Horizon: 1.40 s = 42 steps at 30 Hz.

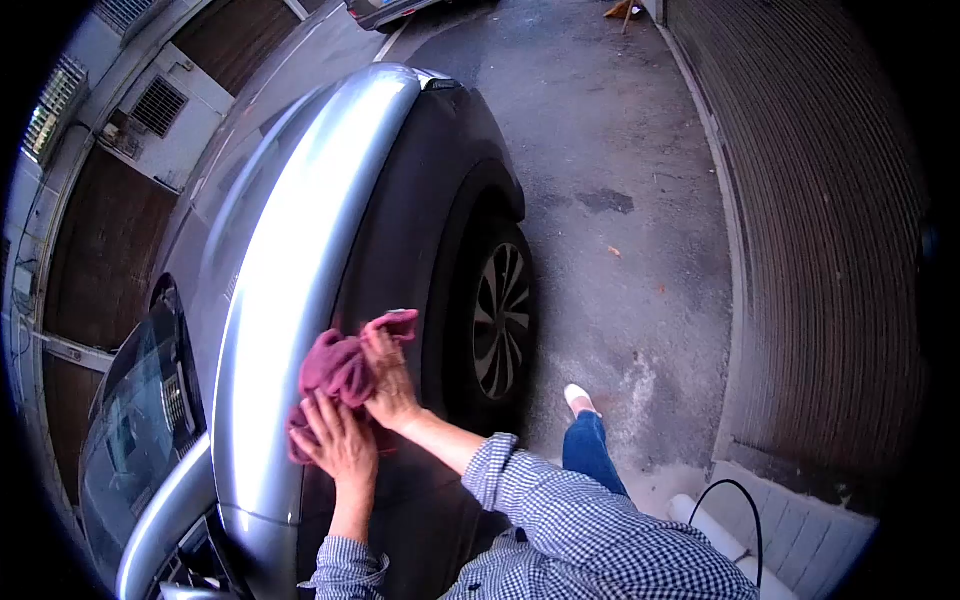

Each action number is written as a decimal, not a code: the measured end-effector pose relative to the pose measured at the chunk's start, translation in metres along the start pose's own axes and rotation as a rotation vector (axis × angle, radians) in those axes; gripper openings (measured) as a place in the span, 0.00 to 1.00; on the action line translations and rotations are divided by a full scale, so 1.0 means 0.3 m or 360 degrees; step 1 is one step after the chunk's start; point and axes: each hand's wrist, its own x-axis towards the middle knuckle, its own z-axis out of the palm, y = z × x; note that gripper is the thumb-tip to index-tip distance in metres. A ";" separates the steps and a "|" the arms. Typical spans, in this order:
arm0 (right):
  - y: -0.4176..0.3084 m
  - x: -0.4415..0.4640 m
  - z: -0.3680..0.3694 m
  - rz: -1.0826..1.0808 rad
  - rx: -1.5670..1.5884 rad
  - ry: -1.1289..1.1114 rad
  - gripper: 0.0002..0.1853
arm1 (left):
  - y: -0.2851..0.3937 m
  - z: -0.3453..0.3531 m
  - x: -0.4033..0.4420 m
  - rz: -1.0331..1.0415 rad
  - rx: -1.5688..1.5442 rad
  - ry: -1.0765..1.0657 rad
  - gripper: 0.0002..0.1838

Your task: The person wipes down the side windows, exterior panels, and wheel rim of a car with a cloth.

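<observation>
A dark red cloth lies bunched against the side of a grey car, just below the bright silver upper edge of its body. My left hand presses on the lower part of the cloth with its fingers spread over it. Higher and to the right, my right hand is on the cloth too, its fingers bent round a fold that sticks up beside them. The two hands are close together. The palms and the cloth beneath them are hidden.
The car's front wheel is right of my hands, and its side mirror is at the lower left. A ribbed shutter runs along the right. A black hose curves near white pipes at the lower right. Another vehicle stands at the top.
</observation>
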 end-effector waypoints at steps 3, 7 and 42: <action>0.195 0.151 -0.083 -0.0038 -0.0105 -0.0017 0.35 | 0.126 0.092 0.178 0.0080 -0.0185 -0.0071 0.26; 0.390 0.445 -0.158 -0.0162 -0.0090 0.0088 0.33 | 0.250 0.148 0.511 0.0047 -0.0431 -0.0116 0.27; 0.218 0.401 -0.230 -0.0344 0.0140 -0.0497 0.29 | 0.328 0.171 0.128 -0.0311 -0.0231 -0.0105 0.20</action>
